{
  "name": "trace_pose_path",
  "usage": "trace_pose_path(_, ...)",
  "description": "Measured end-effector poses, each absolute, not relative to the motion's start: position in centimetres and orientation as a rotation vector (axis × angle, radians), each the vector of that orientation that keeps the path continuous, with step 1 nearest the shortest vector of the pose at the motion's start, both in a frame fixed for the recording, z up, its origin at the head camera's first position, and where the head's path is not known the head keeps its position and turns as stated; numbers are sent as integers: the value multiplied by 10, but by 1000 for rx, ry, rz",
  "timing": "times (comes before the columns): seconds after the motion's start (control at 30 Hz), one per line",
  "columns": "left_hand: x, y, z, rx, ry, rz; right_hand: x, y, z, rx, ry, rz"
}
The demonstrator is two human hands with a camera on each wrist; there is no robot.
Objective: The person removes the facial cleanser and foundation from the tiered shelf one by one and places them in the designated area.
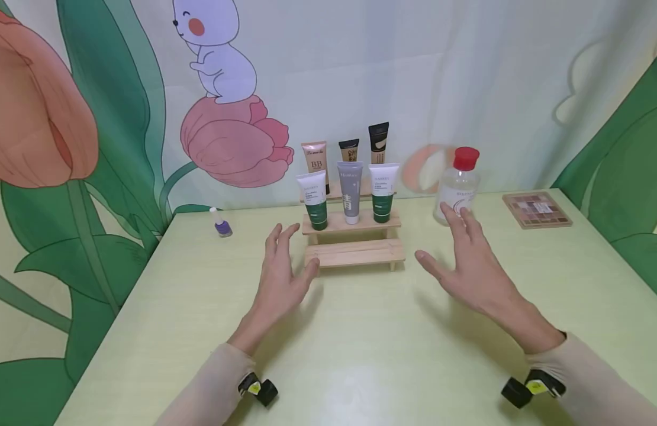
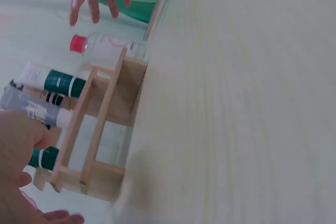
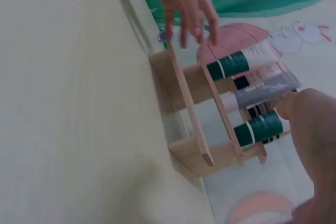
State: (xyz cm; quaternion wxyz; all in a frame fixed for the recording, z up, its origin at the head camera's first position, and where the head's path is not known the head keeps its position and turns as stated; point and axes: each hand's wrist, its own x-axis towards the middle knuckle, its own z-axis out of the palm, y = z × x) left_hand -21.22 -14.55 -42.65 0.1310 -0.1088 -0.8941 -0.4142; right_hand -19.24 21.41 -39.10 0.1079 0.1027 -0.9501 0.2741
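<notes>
A tiered wooden stand (image 1: 355, 253) holds a grey tube (image 1: 350, 192) between two white-and-green tubes (image 1: 315, 200) on its middle step, with a pink tube (image 1: 315, 158) and two dark-capped tubes behind. The lowest step carries nothing. In the head view my left hand (image 1: 282, 278) hovers at the stand's left front, fingers loosely spread, holding nothing. My right hand (image 1: 474, 266) is held above the table right of the stand, fingers apart and empty. Both wrist views show the stand (image 2: 100, 129) sideways, with the opposite hand beyond it.
A clear bottle with a red cap (image 1: 466, 158) stands behind my right fingertips. Farther right lies a flat palette (image 1: 537, 209). A small purple bottle (image 1: 222, 226) stands at the back left of the table (image 1: 360, 355). A printed curtain (image 1: 328, 71) hangs behind.
</notes>
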Motion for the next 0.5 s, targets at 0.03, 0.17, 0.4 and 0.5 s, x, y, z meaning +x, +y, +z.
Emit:
trace_pose_path(0.03,-216,-147,-429,-299,-2559,-1279,-195,215,-389,319,-2763,870)
trace_pose_path(0.17,-227,-151,-440,-202,-2495,-1488,-206,216,-385,364,-2614,1101)
trace_pose_path(0.4,-241,-148,-457,-74,-2482,-1705,-235,212,-384,399,-2362,1453)
trace_pose_path(0.5,-244,-149,-464,-64,-2459,-1740,-249,206,-385,439,-2283,1567)
